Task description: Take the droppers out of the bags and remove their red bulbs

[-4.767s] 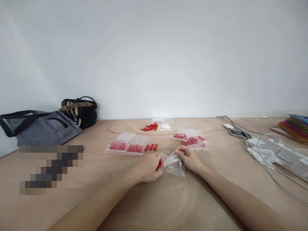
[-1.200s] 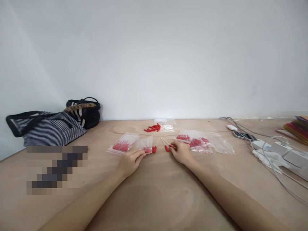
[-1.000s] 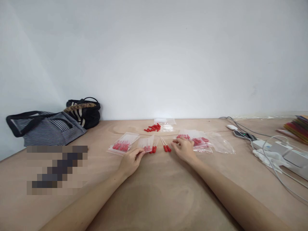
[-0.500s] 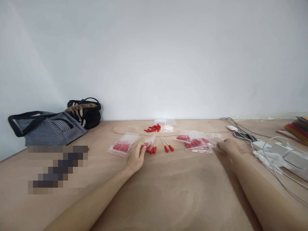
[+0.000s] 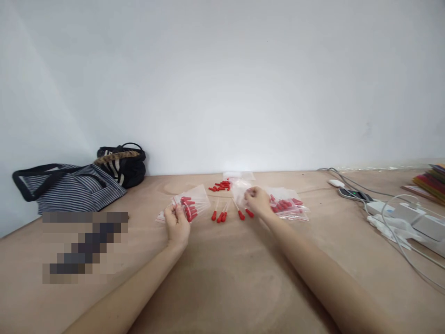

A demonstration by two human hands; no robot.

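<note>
My left hand (image 5: 177, 225) is closed on the lower edge of a clear zip bag (image 5: 199, 195). Inside that bag lie several droppers with red bulbs. Thumb and fingers of my right hand (image 5: 257, 200) are pinched on a thin clear plastic bag (image 5: 239, 191), in which I see no droppers. Between the hands, loose droppers (image 5: 221, 216) lie on the table, red bulbs toward me; two more droppers (image 5: 241, 214) lie beside my right hand. Right of it is a pile of filled zip bags (image 5: 290, 205), partly covered by my wrist.
A heap of red rubber bulbs (image 5: 220, 186) lies at the back, near clear packaging (image 5: 245, 176). On the right are a power strip (image 5: 429, 227), cables, a phone-like device (image 5: 354, 195) and coloured sheets (image 5: 431, 183). A striped bag (image 5: 79, 185) and black bag (image 5: 130, 167) stand left.
My left hand has moved left from the loose droppers and now grips a filled zip bag. My right hand has come in from the far right to the middle with the clear bag.
</note>
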